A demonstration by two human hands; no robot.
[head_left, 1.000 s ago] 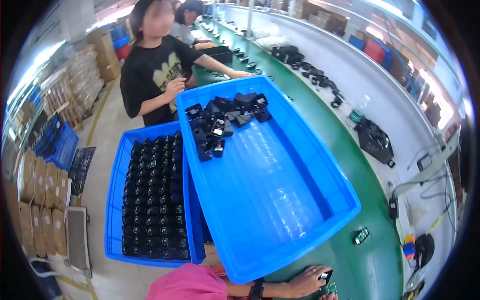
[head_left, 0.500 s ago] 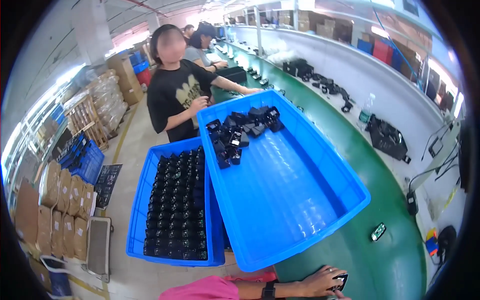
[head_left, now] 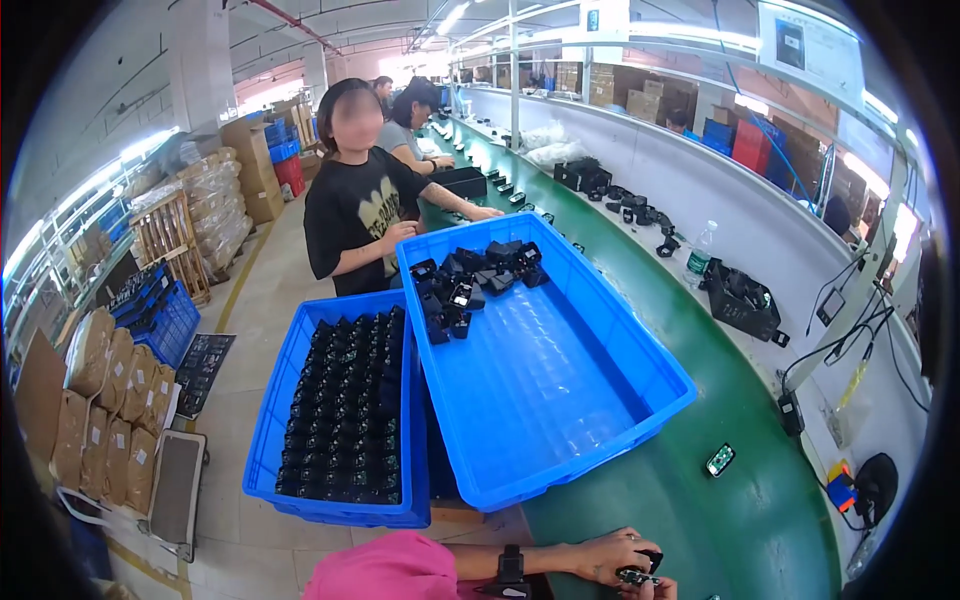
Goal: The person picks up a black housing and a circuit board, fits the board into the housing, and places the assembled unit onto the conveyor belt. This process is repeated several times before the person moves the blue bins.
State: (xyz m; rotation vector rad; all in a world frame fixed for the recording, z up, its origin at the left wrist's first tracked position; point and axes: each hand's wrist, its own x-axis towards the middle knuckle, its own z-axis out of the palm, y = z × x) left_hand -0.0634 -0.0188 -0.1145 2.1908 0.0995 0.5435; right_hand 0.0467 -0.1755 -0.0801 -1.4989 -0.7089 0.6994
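Note:
At the lower edge, my left hand [head_left: 608, 556] is closed around a small black plastic housing [head_left: 652, 560]. A pink sleeve and a black wristband show on that arm. Only the fingers of my right hand [head_left: 658, 590] come into view, pinching a small circuit board [head_left: 636, 576] against the housing's near side. Whether the board sits inside the housing is hidden by the fingers. Further off to the right, another small circuit board [head_left: 720, 460] in a dark frame lies on the green bench [head_left: 690, 515].
A blue crate [head_left: 560, 400] with a heap of black housings [head_left: 470, 282] at its far end stands on the bench's left side. Left of it, another blue crate [head_left: 262, 440] holds rows of black parts. A co-worker [head_left: 365, 205] touches the crate's far end. A bottle [head_left: 702, 248] stands along the wall.
My view has tilted up and shifted right, so the crates and bench appear moved. My right fingers have come further into view, and the circuit board at the housing shows more clearly.

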